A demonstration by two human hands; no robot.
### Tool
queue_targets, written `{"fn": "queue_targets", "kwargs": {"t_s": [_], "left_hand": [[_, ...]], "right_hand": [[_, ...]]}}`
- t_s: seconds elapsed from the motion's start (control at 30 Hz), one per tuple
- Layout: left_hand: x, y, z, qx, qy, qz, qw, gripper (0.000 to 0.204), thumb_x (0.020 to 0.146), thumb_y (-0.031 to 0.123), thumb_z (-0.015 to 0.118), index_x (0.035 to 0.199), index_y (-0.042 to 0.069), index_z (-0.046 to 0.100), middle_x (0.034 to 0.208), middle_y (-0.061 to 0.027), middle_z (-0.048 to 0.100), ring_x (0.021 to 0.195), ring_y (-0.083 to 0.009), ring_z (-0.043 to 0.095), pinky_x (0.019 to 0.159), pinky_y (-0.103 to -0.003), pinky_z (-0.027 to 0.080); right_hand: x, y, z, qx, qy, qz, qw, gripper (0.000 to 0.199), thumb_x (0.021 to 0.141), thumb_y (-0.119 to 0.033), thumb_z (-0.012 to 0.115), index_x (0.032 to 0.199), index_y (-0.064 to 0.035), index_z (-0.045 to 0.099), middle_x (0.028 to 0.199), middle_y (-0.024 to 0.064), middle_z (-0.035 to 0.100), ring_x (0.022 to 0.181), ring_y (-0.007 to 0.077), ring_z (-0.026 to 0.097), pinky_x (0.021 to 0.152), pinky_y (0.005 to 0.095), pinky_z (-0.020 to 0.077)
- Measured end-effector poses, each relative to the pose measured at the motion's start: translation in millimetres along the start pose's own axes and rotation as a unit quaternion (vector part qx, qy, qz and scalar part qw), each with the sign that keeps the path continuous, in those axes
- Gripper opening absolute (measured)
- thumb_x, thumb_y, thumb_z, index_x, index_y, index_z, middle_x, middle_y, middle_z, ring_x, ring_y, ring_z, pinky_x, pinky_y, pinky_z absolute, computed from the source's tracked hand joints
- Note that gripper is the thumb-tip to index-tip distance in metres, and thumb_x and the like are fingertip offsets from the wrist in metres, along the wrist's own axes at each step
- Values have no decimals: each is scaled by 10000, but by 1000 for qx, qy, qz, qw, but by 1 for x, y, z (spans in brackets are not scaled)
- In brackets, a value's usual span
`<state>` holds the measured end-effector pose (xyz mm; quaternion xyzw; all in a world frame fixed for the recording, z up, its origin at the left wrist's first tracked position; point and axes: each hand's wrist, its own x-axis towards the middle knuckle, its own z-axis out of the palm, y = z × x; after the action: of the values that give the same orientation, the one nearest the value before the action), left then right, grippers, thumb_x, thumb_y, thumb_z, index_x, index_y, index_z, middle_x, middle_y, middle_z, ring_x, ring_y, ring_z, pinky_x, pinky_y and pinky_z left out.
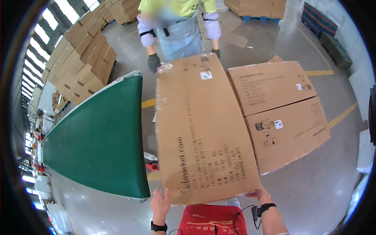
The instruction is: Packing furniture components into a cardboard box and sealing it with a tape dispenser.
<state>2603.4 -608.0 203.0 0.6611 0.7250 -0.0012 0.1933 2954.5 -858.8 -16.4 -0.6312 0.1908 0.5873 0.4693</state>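
Observation:
A long brown cardboard carton (203, 113) is held up between me and a co-worker (184, 37) who faces me. My left hand (159, 204) grips its near left corner, with the thumb up against the edge. At the near right corner my right hand (260, 193) holds the carton, its fingers partly hidden beneath. The co-worker's dark-gloved hand (154, 62) is at the far left corner, and the other glove (216, 53) shows by the far right corner. Printing and a small white label mark the carton's top face.
A green conveyor belt (98, 137) ends to the carton's left. Two cartons (274, 88) lie side by side at the right. Stacked cartons (84, 58) stand at the far left, with pallets (319, 21) at the far right. A red-and-white object (152, 167) sits below the belt's end.

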Motion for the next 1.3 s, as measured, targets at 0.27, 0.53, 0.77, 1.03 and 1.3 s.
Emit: {"fn": "queue_targets", "kwargs": {"t_s": [0.27, 0.53, 0.77, 1.03, 1.3], "left_hand": [[-36, -93, 151, 52, -120, 42, 991, 556, 878, 333, 596, 1250, -60, 470, 1165, -320, 570, 1006, -468, 593, 861, -488, 484], [-45, -119, 167, 9, -238, 54, 970, 459, 867, 340, 604, 1161, -12, 587, 1095, -233, 647, 1015, -382, 628, 891, -449, 492], [-42, -129, 124, -67, -281, 17, 957, 407, 886, 371, 579, 1126, 49, 639, 1135, -232, 635, 1064, -382, 608, 901, -442, 491], [96, -119, 35, -68, 63, 243, 966, 541, 815, 259, 687, 1231, -39, 512, 1289, -267, 528, 1192, -424, 506, 1000, -486, 403], [185, -94, 17, 58, 41, 122, 990, 1205, 652, 479, 799, 1485, -56, 111, 1562, -273, 26, 1462, -396, 1, 1163, -538, 53]], "right_hand": [[18, 106, -93, -220, 148, 212, 941, 668, 913, -392, 554, 1465, -116, 299, 1469, 186, 340, 1241, 461, 423, 879, 603, 454], [14, 100, -39, -197, 126, 123, 964, 604, 902, -344, 578, 1397, -65, 374, 1400, 148, 410, 1231, 374, 448, 906, 526, 447], [-27, 91, -26, -339, 142, -30, 929, 466, 830, -300, 614, 1192, -7, 598, 1019, 159, 670, 897, 273, 646, 717, 409, 529], [-76, 86, 9, -277, 163, -12, 947, 341, 826, -293, 619, 1027, -19, 652, 883, 107, 668, 772, 235, 638, 697, 383, 528], [-47, 54, 65, -603, 28, -192, 773, 438, 868, -351, 585, 1162, -31, 642, 945, 143, 694, 804, 235, 673, 709, 356, 542]]}}
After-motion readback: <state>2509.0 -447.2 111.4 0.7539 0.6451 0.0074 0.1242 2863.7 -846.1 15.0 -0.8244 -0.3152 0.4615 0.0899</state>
